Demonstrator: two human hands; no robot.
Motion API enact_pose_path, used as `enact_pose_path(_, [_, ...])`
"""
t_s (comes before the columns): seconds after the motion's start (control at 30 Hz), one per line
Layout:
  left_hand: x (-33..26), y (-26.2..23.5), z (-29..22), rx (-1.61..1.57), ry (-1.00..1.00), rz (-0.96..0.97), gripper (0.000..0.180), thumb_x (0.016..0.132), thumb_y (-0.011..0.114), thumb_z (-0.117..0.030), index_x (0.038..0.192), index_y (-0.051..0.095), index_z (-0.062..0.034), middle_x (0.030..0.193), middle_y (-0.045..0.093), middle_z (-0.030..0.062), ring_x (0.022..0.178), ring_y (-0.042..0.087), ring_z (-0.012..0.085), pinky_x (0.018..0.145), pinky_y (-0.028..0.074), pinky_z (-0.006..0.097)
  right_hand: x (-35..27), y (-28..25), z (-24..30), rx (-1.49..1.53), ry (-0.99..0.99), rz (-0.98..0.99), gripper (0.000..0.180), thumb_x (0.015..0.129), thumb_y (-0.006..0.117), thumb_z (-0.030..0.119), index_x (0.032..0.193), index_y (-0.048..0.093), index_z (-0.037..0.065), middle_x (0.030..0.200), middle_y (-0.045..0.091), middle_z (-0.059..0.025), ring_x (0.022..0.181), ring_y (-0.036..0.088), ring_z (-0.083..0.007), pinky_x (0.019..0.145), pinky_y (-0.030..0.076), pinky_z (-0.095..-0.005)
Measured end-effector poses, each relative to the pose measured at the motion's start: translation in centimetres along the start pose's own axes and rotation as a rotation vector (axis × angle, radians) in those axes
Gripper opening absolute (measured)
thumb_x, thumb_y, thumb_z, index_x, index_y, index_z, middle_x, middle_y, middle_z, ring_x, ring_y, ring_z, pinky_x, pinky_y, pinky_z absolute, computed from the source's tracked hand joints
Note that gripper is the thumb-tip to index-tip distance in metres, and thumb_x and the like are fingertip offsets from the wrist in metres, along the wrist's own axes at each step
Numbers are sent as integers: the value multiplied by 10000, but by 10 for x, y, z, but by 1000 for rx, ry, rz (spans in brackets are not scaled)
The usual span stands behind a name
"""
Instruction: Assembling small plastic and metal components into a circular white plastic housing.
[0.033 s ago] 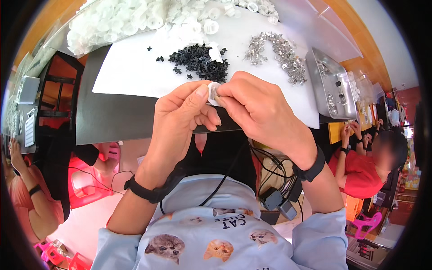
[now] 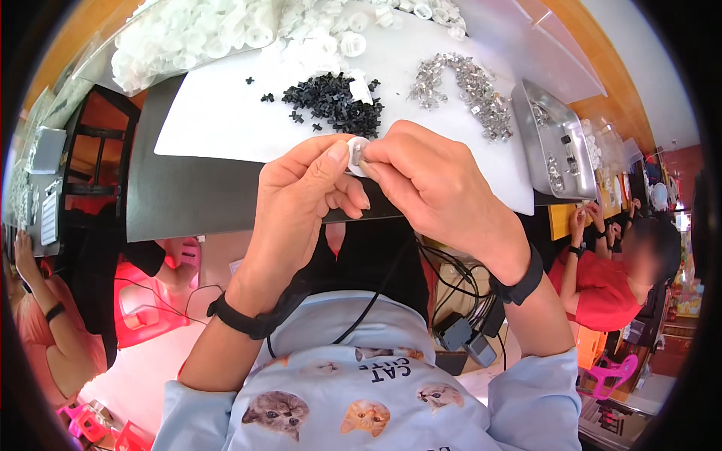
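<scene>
My left hand (image 2: 301, 177) holds a round white plastic part (image 2: 353, 168) by its rim between thumb and index finger; its other fingers are curled below. Against the face of that part, my right hand (image 2: 429, 173) pinches with thumb and index finger. A small silvery metal piece (image 2: 357, 155) shows there, partly hidden by the fingertips. Both hands are raised over the front edge of the table. Just beyond them lies a pile of small black cross-shaped parts (image 2: 338, 105). Farther right is a curved heap of small silvery metal pieces (image 2: 477, 90).
A white sheet (image 2: 218, 120) covers part of the dark table (image 2: 180, 195). Many white plastic parts (image 2: 203, 45) are heaped at the far left. A metal tray (image 2: 526, 128) with metal pieces stands at the right. Cables (image 2: 459, 278) hang below. Other people sit at both sides.
</scene>
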State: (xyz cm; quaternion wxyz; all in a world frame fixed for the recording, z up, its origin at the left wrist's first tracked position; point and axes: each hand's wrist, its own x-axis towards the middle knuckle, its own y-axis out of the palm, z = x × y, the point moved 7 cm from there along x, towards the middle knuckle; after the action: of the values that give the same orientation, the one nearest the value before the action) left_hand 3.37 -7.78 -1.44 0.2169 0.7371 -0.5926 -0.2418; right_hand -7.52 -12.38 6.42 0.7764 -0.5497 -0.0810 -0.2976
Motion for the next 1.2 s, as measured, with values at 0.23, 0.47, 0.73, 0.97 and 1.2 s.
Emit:
enact_pose_path(0.23, [1,-1,0,-26,4,16,275,948,551,-163,1104,596,59,861,650,101,648,623,138,557,513,233,-10,2,6,-41,-2,-22,254,724,621,12,971,565,33,799,521,-63,581,579,-227,456,451,-317])
enact_pose_path(0.47, [1,-2,1,-10,16,5,262,948,551,-154,1093,601,58,849,649,97,637,622,138,546,509,230,-15,5,11,-153,-18,-23,349,698,640,27,1038,560,16,853,538,-64,602,609,-199,455,468,-299])
enact_pose_path(0.73, [1,0,1,-34,11,4,261,948,550,-154,1091,601,58,844,649,100,621,618,143,537,504,232,-16,2,9,-93,-8,-98,340,683,642,8,1015,574,29,834,544,-58,594,598,-204,461,468,-302])
enact_pose_path(0.97, [0,0,0,-4,1,12,268,944,558,-166,1084,604,58,847,654,110,608,616,141,526,503,230,-14,-1,5,-81,-56,-111,303,684,634,0,980,583,35,813,537,-49,581,580,-207,460,453,-302])
enact_pose_path(1.2, [0,0,0,18,11,-12,275,932,582,-181,1070,610,56,823,651,100,591,612,130,505,496,211,-9,-1,6,-69,-69,-120,198,718,623,-16,905,588,35,759,514,-51,558,558,-215,447,438,-309])
